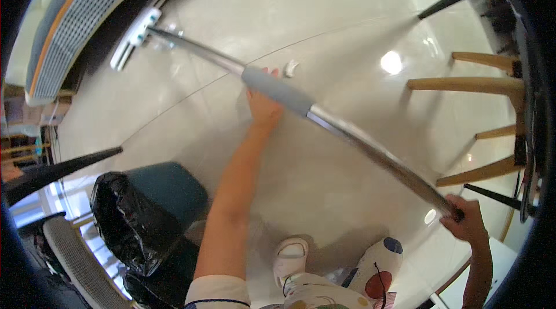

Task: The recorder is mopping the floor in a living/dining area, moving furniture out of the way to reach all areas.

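A mop (370,150) with a long metal handle crosses the view from upper left to lower right. Its flat white head (136,38) rests on the floor beside the bed-like piece at upper left. My left hand (266,106) supports the grey sleeve of the handle from below, its fingers wrapped round and partly hidden behind it. At the handle's near end, my right hand (466,220) is closed round the pole. A small crumpled white scrap (291,68) lies on the floor just beyond the grey sleeve.
A blue-green bin (174,184) with a black bag (136,225) stands at lower left, near a grey chair (75,257). Wooden chair legs (463,84) reach in from the right. A padded edge with mesh (75,25) overhangs the floor at upper left. My slippered foot (291,257) is below.
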`<state>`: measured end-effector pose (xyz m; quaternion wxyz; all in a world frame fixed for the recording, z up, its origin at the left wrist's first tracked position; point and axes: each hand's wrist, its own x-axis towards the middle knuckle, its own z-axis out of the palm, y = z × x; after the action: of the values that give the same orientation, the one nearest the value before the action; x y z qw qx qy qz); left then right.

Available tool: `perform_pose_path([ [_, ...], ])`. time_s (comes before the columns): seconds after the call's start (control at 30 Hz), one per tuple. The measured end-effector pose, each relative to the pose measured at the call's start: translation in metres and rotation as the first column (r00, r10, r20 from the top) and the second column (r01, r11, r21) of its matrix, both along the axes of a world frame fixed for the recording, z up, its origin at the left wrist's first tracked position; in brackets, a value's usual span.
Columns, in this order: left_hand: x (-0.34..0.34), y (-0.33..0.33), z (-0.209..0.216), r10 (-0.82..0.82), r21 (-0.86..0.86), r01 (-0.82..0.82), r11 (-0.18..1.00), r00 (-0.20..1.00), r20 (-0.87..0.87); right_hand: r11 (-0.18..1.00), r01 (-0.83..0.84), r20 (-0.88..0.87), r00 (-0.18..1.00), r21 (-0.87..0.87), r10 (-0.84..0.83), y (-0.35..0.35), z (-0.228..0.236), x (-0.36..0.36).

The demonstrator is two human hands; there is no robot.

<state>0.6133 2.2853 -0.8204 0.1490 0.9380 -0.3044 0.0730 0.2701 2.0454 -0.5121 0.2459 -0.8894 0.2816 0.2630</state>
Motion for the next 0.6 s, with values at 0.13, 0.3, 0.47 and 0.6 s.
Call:
perform_pose_path([
  [0.13,0.003,-0.075,0.013,0.266,-0.291,-0.297,0.909,0.953,-0.143,0.993,0.094,-0.073,0.993,0.076,-0.088,0.030,0.033,-0.026],
  [0.3,-0.006,-0.052,-0.008,0.168,-0.221,-0.174,0.960,0.985,-0.044,0.988,0.056,-0.049,0.998,0.145,-0.049,0.050,0.014,-0.046],
  [0.47,-0.128,0.028,0.103,0.035,-0.533,-0.360,0.765,0.850,-0.525,0.994,0.034,0.045,0.998,0.103,-0.039,0.030,-0.014,-0.046],
  [0.6,-0.170,0.151,0.244,0.291,-0.245,-0.244,0.938,0.941,0.175,0.994,0.051,0.006,0.999,0.100,-0.052,0.020,-0.024,-0.052],
])
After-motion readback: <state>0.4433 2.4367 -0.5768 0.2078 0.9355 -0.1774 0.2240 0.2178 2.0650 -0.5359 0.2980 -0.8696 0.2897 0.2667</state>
